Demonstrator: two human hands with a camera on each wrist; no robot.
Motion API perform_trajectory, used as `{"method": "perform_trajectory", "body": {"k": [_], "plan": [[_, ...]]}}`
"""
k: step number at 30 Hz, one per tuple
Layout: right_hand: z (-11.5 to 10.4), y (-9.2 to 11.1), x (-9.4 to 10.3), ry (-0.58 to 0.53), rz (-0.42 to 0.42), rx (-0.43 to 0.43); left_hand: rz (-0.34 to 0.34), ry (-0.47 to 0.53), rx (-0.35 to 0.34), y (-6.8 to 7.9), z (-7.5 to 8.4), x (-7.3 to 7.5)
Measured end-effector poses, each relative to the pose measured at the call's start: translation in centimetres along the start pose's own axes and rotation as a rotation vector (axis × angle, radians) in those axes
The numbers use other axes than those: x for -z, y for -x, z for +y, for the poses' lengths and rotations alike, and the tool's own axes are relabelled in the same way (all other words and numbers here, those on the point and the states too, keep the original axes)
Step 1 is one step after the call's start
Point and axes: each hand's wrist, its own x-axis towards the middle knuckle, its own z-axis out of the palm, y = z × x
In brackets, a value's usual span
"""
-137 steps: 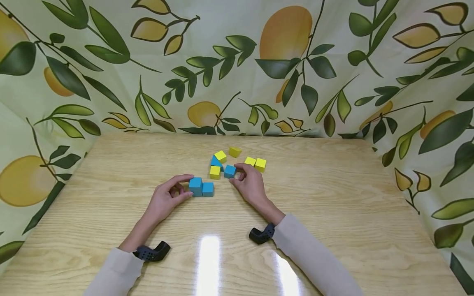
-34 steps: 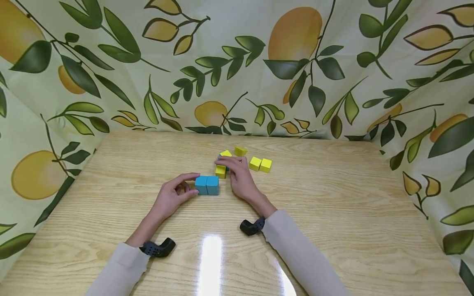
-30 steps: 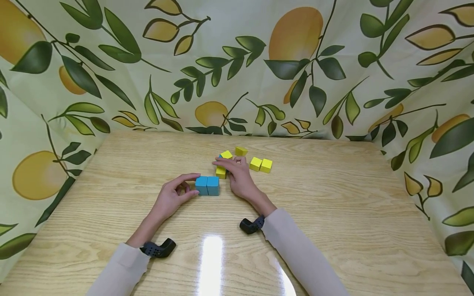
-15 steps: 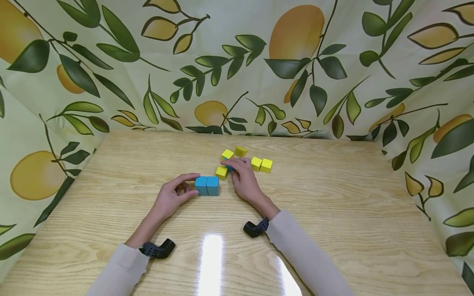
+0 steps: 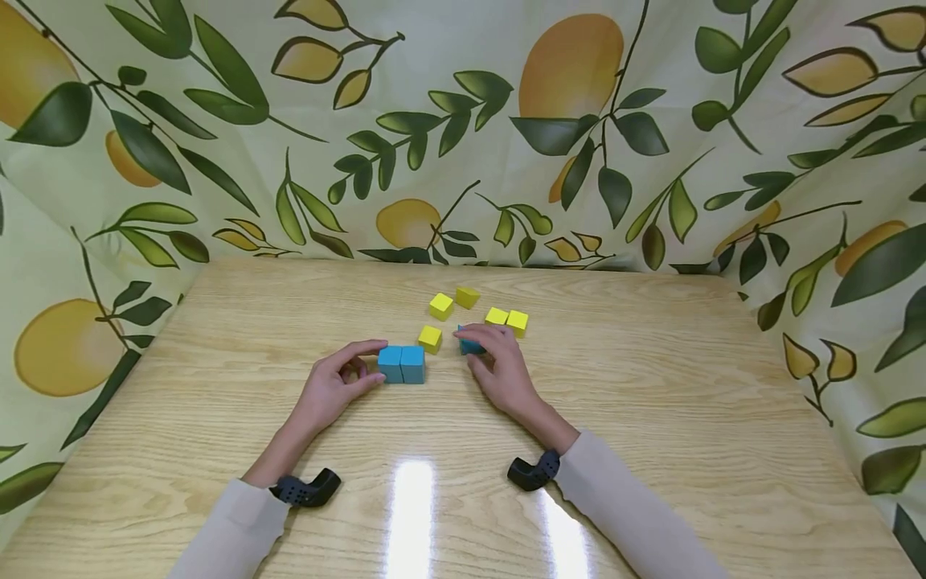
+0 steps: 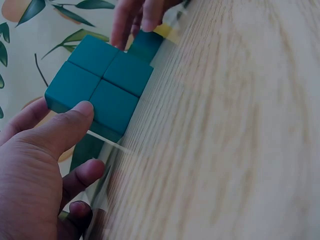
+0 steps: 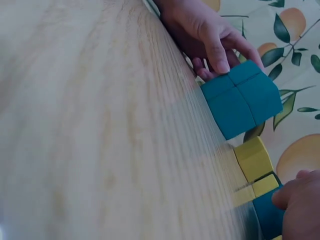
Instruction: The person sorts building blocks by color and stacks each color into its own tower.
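Observation:
Several blue cubes stand flush as a two-by-two wall on the wooden table. My left hand pinches the wall's left end, thumb on the near face and index finger behind. In the left wrist view, the thumb of the left hand lies against the joined cubes. To the right, my right hand grips a blue triangular block, largely covered by its fingers. The right wrist view shows this blue block under the right hand.
A yellow cube stands just behind the blue wall. Farther back are another yellow cube and a yellow triangular block. Two yellow cubes sit beyond the right hand. A patterned cloth rises behind the table.
The blue cube formerly in my right hand now tops the wall's right side. My right hand then took the blue triangular block from among the yellow cubes and moved it right. The left hand stayed.

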Motion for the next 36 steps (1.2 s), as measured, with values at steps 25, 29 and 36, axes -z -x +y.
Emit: {"method": "perform_trajectory", "body": {"k": [25, 29, 36], "plan": [[-0.3, 0.5, 0.6, 0.076, 0.036, -0.251, 0.017, 0.006, -0.013, 0.2, -0.2, 0.0], [-0.4, 0.5, 0.6, 0.036, 0.072, -0.243, 0.012, 0.002, -0.012, 0.2, -0.2, -0.2], [-1.6, -0.5, 0.8, -0.001, 0.071, -0.156, 0.02, -0.001, -0.019, 0.0, -0.3, -0.3]]}}
